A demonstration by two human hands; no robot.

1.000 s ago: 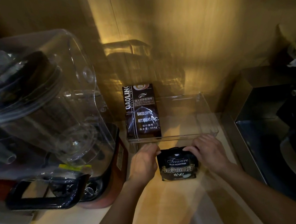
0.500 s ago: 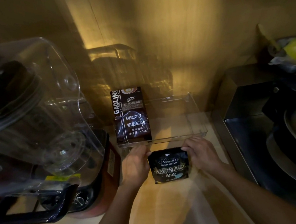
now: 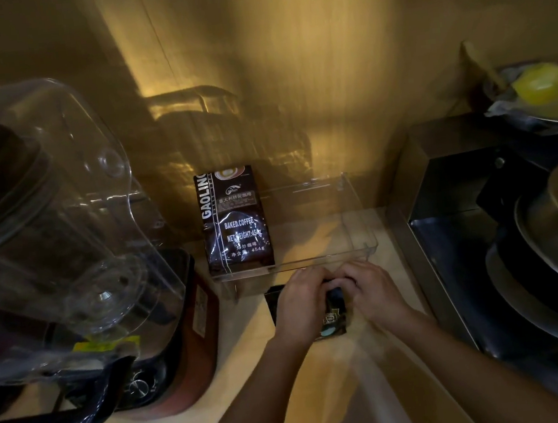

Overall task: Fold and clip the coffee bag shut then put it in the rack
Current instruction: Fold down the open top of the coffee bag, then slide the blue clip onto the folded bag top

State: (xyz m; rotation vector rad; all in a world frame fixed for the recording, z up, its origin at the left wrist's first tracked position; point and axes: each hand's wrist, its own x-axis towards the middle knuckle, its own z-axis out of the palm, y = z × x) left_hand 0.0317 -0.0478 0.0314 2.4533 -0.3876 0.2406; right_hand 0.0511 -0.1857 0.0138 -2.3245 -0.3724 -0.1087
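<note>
From my remote seat I saw both hands, left hand (image 3: pixel 299 307) and right hand (image 3: pixel 375 292), closed on the coffee bag (image 3: pixel 331 316), folding begun, no clip visible, clear rack (image 3: pixel 359 234) waiting.

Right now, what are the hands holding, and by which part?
Both hands, left hand and right hand, grip the small black coffee bag at its upper part, the top end nearest the clear rack. No clip is visible.

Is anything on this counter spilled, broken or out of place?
Nothing stands out. The tall coffee bag stands upright in the clear rack. The small coffee bag lies on the counter in front of it, under the left hand and right hand. No spill shows.
</note>
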